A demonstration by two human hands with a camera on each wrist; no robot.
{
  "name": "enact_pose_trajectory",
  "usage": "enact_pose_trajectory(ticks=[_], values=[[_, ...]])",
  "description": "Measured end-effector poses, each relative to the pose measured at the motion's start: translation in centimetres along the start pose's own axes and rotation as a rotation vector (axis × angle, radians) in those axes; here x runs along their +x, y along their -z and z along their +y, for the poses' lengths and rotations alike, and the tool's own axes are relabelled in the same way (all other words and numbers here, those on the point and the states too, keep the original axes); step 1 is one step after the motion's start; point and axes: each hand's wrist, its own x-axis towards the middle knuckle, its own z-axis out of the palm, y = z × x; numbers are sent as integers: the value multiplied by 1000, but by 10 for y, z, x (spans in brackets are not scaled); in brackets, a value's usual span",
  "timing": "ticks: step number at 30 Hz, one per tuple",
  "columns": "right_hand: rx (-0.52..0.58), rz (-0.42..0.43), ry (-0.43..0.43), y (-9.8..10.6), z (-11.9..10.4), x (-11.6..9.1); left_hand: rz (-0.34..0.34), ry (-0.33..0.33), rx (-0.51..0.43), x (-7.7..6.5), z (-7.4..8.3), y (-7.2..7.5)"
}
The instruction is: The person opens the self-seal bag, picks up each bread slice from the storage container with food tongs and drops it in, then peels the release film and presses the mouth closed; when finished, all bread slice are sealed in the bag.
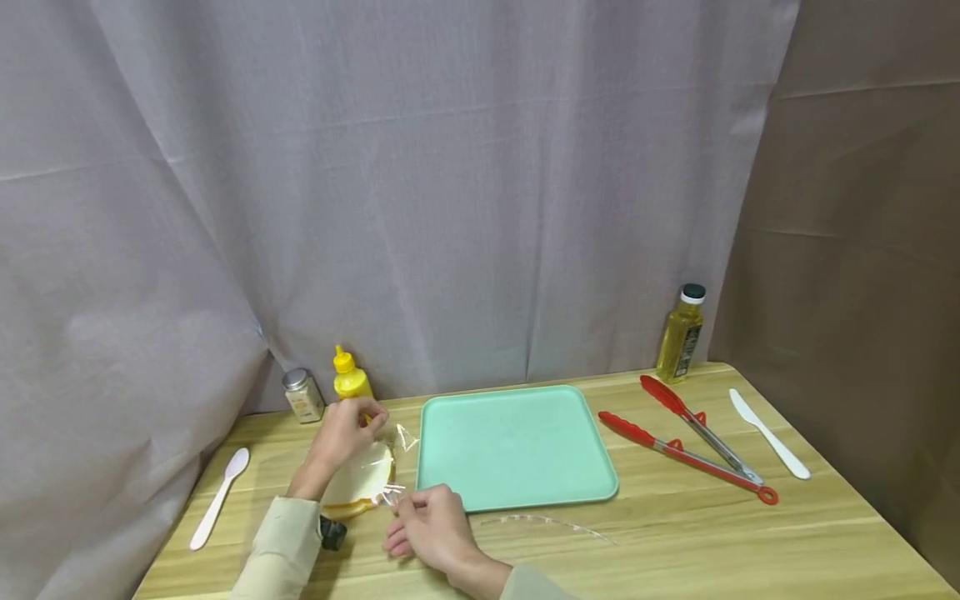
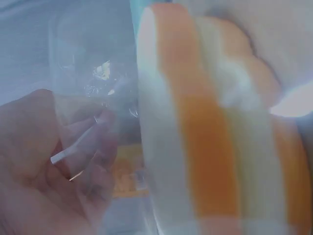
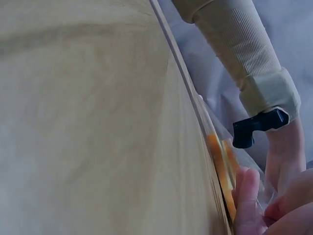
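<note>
Left of the tray lies a stack of bread slices [image 1: 362,479] inside a clear plastic bag [image 1: 406,437]. The left wrist view shows the stack close up, with white and orange layers [image 2: 210,147]. My left hand [image 1: 343,433] pinches the bag's upper edge between thumb and fingers, above the bread. Nearer the front, my right hand [image 1: 438,529] pinches the bag's lower corner beside the tray. In the right wrist view the right hand's fingers [image 3: 246,196] stand next to the orange-edged bread. The bag's mouth lies between both hands.
A green tray [image 1: 517,450] lies at the center. Red-tipped tongs [image 1: 697,442], a white knife [image 1: 772,437] and an oil bottle [image 1: 681,337] are right. A spice jar [image 1: 303,396], yellow squeeze bottle [image 1: 351,379] and white spoon [image 1: 220,500] are left. A thin clear strip [image 1: 555,521] lies in front.
</note>
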Motion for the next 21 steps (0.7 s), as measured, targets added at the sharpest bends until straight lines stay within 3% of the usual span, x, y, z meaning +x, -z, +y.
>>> enact_pose_trajectory(ticks=[7,16,21], values=[[-63,9,124,14,-7,6,132,-24,-8,-1,0,17],[-338,51,333,64,-40,15,358,86,-121,-9,17,41],[-282,65,335,100,-60,13,426,73,-201,-14,34,49]])
